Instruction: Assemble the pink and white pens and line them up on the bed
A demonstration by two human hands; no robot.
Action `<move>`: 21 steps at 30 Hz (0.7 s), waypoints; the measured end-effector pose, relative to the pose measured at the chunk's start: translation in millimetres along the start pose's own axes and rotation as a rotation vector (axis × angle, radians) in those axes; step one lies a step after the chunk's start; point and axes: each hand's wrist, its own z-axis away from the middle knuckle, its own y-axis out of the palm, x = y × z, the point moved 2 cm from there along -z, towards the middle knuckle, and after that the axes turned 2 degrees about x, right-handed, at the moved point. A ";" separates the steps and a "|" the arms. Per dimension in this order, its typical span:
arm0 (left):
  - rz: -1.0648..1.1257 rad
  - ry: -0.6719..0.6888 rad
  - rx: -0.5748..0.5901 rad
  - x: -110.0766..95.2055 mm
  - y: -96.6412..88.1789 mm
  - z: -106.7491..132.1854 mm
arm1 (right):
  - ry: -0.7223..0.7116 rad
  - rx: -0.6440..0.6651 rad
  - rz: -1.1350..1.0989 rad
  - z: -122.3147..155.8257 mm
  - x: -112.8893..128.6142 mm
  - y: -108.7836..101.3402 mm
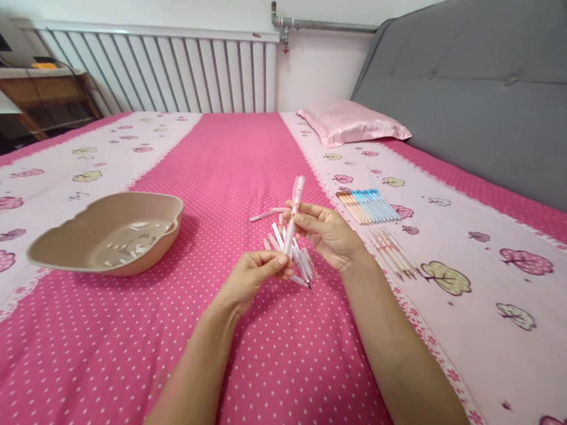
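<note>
A pale pink pen is held at a slant between my two hands, above the bed. My left hand pinches its lower end between thumb and fingers. Higher up, my right hand grips the same pen near its middle, and its upper end sticks out past the fingers. Beneath the hands lies a loose heap of white and pink pens, partly covered by them. One more pinkish pen rests just behind the heap, its right end near my right fingers.
A beige basin with small white pieces inside stands on the left. To the right lie a row of orange and blue pens and a group of pale pens. A pink pillow sits near the grey headboard.
</note>
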 end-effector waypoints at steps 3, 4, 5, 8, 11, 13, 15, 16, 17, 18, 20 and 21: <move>-0.050 0.009 -0.053 0.0 0.2 -0.4 | 0.005 0.002 0.024 1.1 -0.2 0.6; -0.066 0.011 -0.070 -0.2 0.1 -0.3 | 0.009 -0.007 0.033 1.5 -0.2 1.1; -0.080 0.012 -0.088 -0.4 0.0 -0.2 | 0.013 -0.020 0.041 1.8 -0.2 1.6; -0.093 0.021 -0.124 -1.2 0.0 0.2 | 0.026 -0.051 0.067 2.5 -0.3 3.2; -0.079 0.038 -0.134 -1.7 1.1 0.6 | 0.030 -0.051 0.089 3.0 -0.6 4.2; -0.075 0.046 -0.140 -1.7 2.0 0.7 | 0.029 -0.043 0.094 3.3 -0.6 4.5; -0.078 0.049 -0.141 -1.4 2.8 0.8 | 0.025 -0.049 0.100 3.7 -0.3 4.6; -0.080 0.051 -0.140 -1.3 3.1 0.7 | 0.024 -0.058 0.105 4.0 -0.1 4.6; -0.082 0.053 -0.138 -1.1 3.3 0.6 | 0.024 -0.069 0.111 4.2 0.1 4.6; -0.085 0.055 -0.137 -1.0 3.5 0.5 | 0.025 -0.080 0.115 4.4 0.2 4.7; -0.100 0.058 -0.136 -1.0 3.7 0.3 | 0.031 -0.094 0.121 4.6 0.2 5.0; -0.111 0.057 -0.138 -1.0 3.8 0.2 | 0.033 -0.100 0.123 4.6 0.2 5.1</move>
